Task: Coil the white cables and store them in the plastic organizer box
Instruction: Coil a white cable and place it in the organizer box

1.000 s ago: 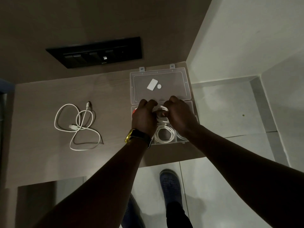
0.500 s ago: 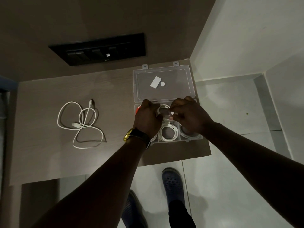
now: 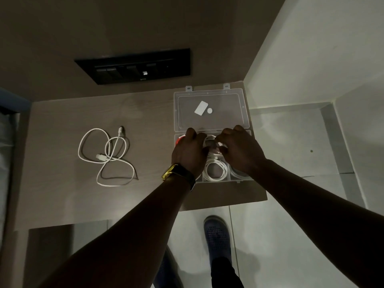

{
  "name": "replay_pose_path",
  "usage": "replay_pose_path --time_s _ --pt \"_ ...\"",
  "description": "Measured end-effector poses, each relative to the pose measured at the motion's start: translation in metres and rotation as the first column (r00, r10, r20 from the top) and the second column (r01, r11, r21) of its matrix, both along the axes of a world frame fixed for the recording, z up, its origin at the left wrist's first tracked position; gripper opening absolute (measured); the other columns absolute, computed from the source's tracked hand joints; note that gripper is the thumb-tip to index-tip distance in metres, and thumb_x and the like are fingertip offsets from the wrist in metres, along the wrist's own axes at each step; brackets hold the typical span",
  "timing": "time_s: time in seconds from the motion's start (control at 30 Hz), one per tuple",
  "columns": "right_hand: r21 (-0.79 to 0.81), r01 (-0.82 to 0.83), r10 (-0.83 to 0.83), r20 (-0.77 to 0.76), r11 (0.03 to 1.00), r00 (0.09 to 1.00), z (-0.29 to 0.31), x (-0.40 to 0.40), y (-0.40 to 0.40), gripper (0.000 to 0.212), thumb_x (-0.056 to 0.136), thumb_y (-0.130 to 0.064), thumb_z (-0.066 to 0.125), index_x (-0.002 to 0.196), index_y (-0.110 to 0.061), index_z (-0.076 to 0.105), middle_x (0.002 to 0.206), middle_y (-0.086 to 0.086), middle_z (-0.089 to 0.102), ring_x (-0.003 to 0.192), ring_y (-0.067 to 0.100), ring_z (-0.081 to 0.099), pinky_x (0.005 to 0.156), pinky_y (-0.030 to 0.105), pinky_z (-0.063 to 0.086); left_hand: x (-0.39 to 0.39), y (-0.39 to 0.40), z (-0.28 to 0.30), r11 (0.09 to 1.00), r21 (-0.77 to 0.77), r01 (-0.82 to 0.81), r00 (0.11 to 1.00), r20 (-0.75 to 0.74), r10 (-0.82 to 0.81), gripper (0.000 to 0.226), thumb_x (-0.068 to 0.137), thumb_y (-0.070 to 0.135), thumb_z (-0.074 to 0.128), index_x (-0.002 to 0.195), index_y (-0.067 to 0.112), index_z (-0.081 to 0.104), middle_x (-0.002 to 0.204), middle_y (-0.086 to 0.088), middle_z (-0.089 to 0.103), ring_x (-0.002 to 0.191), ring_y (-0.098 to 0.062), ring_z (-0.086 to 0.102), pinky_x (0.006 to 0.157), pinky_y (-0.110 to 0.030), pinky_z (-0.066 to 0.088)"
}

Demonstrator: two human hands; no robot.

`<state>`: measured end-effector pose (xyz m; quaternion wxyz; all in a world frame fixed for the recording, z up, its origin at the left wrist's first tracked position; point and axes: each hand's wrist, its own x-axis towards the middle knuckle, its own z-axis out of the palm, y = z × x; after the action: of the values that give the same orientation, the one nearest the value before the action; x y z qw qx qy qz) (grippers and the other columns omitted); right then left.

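A clear plastic organizer box (image 3: 236,179) lies open on the wooden desk, its lid (image 3: 211,119) folded back flat. My left hand (image 3: 190,151) and my right hand (image 3: 239,148) are together over the box's middle back compartment, fingers pinched on a coiled white cable (image 3: 211,142) between them. Another coiled white cable (image 3: 215,171) lies in the front middle compartment, and a third coil (image 3: 239,174) shows in the front right one, partly under my right wrist. A loose, tangled white cable (image 3: 106,154) lies on the desk to the left.
The desk (image 3: 62,183) ends just in front of the box and at its right side. A black switch panel (image 3: 135,66) sits on the wall behind. Something red (image 3: 178,140) shows in the box's left compartment. My shoe (image 3: 217,235) stands on the tiled floor below.
Both hands stay over the box with the coil. My right hand has shifted slightly right, uncovering more of the front compartments, and the coil sits lower in the box.
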<state>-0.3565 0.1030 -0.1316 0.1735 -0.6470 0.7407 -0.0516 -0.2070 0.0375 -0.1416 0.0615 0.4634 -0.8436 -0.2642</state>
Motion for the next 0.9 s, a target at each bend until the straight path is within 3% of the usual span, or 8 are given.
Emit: replay_pose_path --time_s 0.17,0.37,0.47,0.67,0.9 --pt "-0.093 0.032 -0.032 0.002 0.995 0.999 -0.001 0.002 0.011 0.027 0.085 -0.009 0.062 0.109 -0.017 0.07 0.11 0.003 0.066 0.099 0.032 0.055 0.078 0.038 0.048 0.013 0.002 0.005 0.999 -0.027 0.017 0.994 -0.104 -0.019 0.031 0.085 0.019 0.058 0.116 0.015 0.063 0.107 -0.013 0.056 0.087 -0.034 0.061 0.077 -0.041 0.052" --pt "-0.147 0.059 -0.054 0.039 0.987 0.998 -0.001 0.023 0.002 0.022 0.083 -0.004 0.058 0.1 -0.013 0.069 0.102 0.009 0.065 0.087 0.034 0.059 0.076 0.035 0.047 0.038 0.007 0.01 0.999 -0.045 -0.013 0.981 -0.193 0.004 0.022 0.081 0.007 0.06 0.1 0.01 0.069 0.106 -0.015 0.061 0.085 -0.033 0.061 0.075 -0.042 0.052" --pt "-0.113 0.1 -0.089 0.098 0.989 0.991 -0.001 0.03 -0.001 0.025 0.085 -0.005 0.058 0.106 -0.015 0.068 0.105 0.008 0.067 0.091 0.033 0.063 0.08 0.036 0.05 0.052 0.009 0.011 0.999 -0.029 -0.034 0.979 -0.201 0.028 0.025 0.078 0.002 0.062 0.1 0.012 0.071 0.106 -0.014 0.061 0.089 -0.032 0.061 0.077 -0.041 0.051" --pt "-0.017 0.014 -0.014 0.02 1.0 1.0 -0.004 0.028 -0.01 0.015 0.082 -0.003 0.061 0.087 -0.012 0.071 0.094 0.009 0.066 0.083 0.035 0.063 0.075 0.032 0.043 0.06 0.005 0.014 0.999 -0.007 -0.05 0.972 -0.23 0.047 0.025 0.079 0.005 0.065 0.1 0.016 0.071 0.105 -0.012 0.059 0.088 -0.027 0.06 0.076 -0.026 0.044" --pt "0.056 0.003 -0.006 0.05 0.998 0.999 -0.004 0.022 -0.032 0.011 0.081 -0.005 0.064 0.086 -0.013 0.07 0.088 0.007 0.066 0.08 0.032 0.065 0.068 0.025 0.037 0.067 0.006 0.013 0.993 0.039 -0.111 0.94 -0.319 0.117 0.031 0.077 0.003 0.068 0.104 0.018 0.067 0.101 -0.011 0.059 0.08 -0.028 0.062 0.071 -0.033 0.053"
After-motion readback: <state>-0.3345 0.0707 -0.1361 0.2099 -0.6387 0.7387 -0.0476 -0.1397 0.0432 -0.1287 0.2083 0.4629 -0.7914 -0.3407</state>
